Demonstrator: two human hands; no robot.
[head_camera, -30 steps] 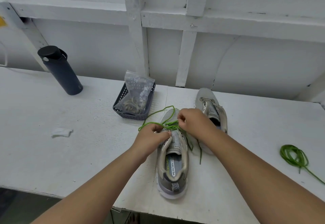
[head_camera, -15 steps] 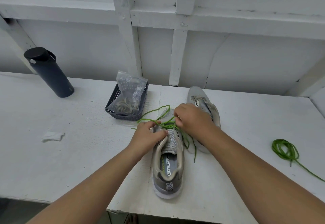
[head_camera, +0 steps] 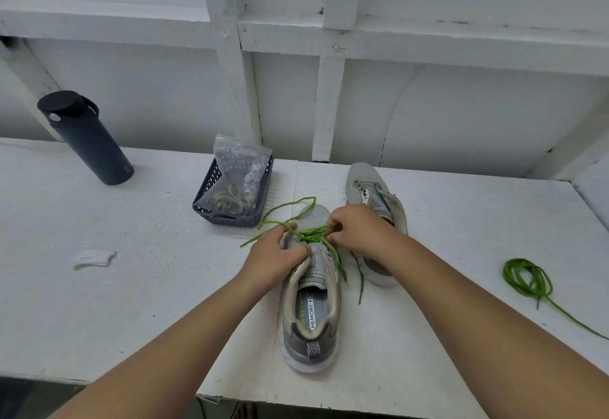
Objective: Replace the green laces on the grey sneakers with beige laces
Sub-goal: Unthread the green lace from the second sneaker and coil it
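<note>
The person is on the pulling-out step. The near grey sneaker (head_camera: 309, 290) sits in the middle of the white table (head_camera: 131, 287), heel toward the person, and its green lace (head_camera: 311, 232) is partly loose. Loops of it flop out toward 10 o'clock and one end hangs down the side toward 5 o'clock.

The left hand (head_camera: 275, 259) rests on the sneaker's tongue and left edge, fingers curled down on it to hold it steady. The right hand (head_camera: 357, 229) is bent over the lace at the crossings and looks to be pinching it with its fingertips, though the tips are mostly hidden.

The other grey sneaker (head_camera: 375, 208) lies just behind the right hand, at 1 o'clock from the first one. It has no lace that I can see. A coiled green lace (head_camera: 527, 278) lies well apart at 3 o'clock, so that shoe looks done with this step.

Next, the right hand likely needs to tug the lace out of each hole, one row at a time, while the left hand keeps the shoe from sliding.

At 11 o'clock is a small dark basket (head_camera: 230, 217). A clear plastic bag (head_camera: 239, 175) stands in it, with beige laces (head_camera: 230, 196) curled up inside. A dark bottle (head_camera: 87, 137) stands farther off at 10 o'clock with its lid on.
</note>
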